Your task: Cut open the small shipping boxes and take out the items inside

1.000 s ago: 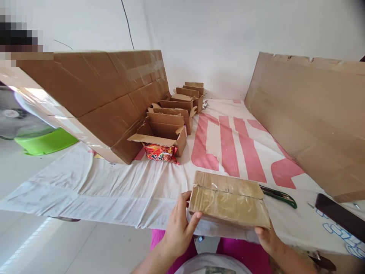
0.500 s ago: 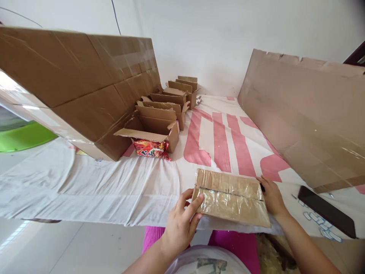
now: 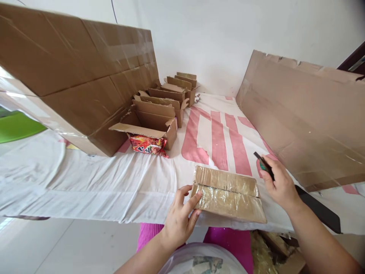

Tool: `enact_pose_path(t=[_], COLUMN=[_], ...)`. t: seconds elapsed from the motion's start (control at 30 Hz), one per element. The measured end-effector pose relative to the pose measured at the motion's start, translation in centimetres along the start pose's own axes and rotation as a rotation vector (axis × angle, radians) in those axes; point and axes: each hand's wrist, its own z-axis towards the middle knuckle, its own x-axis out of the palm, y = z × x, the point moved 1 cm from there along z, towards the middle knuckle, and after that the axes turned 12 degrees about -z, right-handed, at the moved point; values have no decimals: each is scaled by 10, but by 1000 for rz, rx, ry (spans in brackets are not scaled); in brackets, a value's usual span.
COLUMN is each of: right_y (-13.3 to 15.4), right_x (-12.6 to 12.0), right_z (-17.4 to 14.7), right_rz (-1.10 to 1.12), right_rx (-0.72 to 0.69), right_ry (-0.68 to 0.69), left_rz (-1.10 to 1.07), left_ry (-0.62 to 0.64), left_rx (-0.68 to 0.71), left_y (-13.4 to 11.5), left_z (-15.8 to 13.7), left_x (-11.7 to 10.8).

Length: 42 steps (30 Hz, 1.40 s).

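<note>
A white wall [image 3: 216, 34] stands behind a table under a white cloth [image 3: 94, 182] with pink stripes. The pale floor [image 3: 71, 247] shines in daylight.

No legible text here.
You can see print on the red snack packet [image 3: 147, 144] and pink letter shapes on the cloth [image 3: 219, 140], but neither can be read.

The left hand [image 3: 180, 220] pressed its fingers against the left end of a taped box [image 3: 229, 193] lying flat on the cloth [image 3: 99, 182]. The right hand [image 3: 279, 182] gripped a green cutter [image 3: 264, 164] just beside the box's right end (its tip pointing away). A phone [image 3: 319, 209] lay right of that hand, and open cartons [image 3: 159, 118] stood in a row beyond, a red packet [image 3: 147, 144] under the nearest.
</note>
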Motion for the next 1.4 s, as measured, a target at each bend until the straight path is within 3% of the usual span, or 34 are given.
enact_pose_path(t=[0.1,0.23,0.47,0.9,1.27,1.4], right_y=[35,73,107,89,99,92], right_x=[-17,-21,-17,-52,-34,-35], right_z=[20,34,48,56,47,43], right_rz=[30,-12,-136,-304,-244,-247], right_rx=[-175,-350,-594,-757,-706,-746], right_ry=[58,180,269,303,209,255], left_rz=[-21,-33,-53,-55,-31,16], left_ry=[4,15,28,21,25,32], left_rx=[-6,-3,-28,-22,-14,2], left_y=[0,0,0,2,1,2], left_z=[0,1,-1,-1,-1,-1], left_x=[1,0,-1,1,-1,-1])
